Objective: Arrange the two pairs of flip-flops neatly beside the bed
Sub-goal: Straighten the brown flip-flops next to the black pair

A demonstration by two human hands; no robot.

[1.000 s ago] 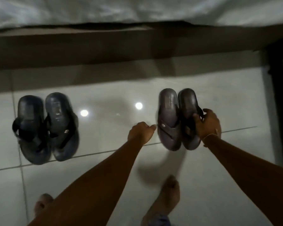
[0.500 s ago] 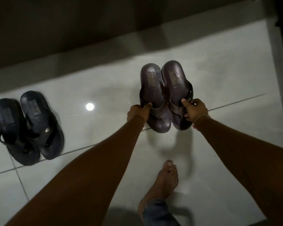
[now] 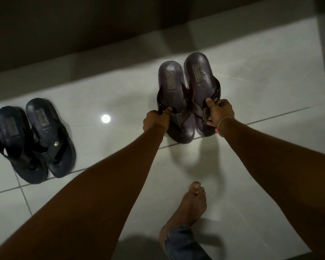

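Head view, looking straight down my arms. My left hand (image 3: 155, 120) is closed on the strap of the left brown flip-flop (image 3: 174, 102), thumb over the strap, fingers curled underneath. My right hand (image 3: 219, 114) is clamped on the strap of the right brown flip-flop (image 3: 201, 81), thumb on top, a thin bracelet (image 3: 223, 121) at the wrist. The two brown ones sit side by side, edges touching, heels pointing away from me, the right one a little further forward than the left. I cannot tell whether they rest flat on the white tiled floor (image 3: 261, 91) or are just off it; their toe ends cross a grout line.

Well off to the left, the dark navy pair (image 3: 36, 139) lies on the tiles, the two overlapping at the toe end and skewed. Both pairs are near the dark band of the bed base (image 3: 83, 25) along the top. My bare foot (image 3: 190, 205) stands below the brown pair, denim cuff (image 3: 180, 241) at the ankle. A ceiling light glints on the tile (image 3: 105, 118) between the pairs.
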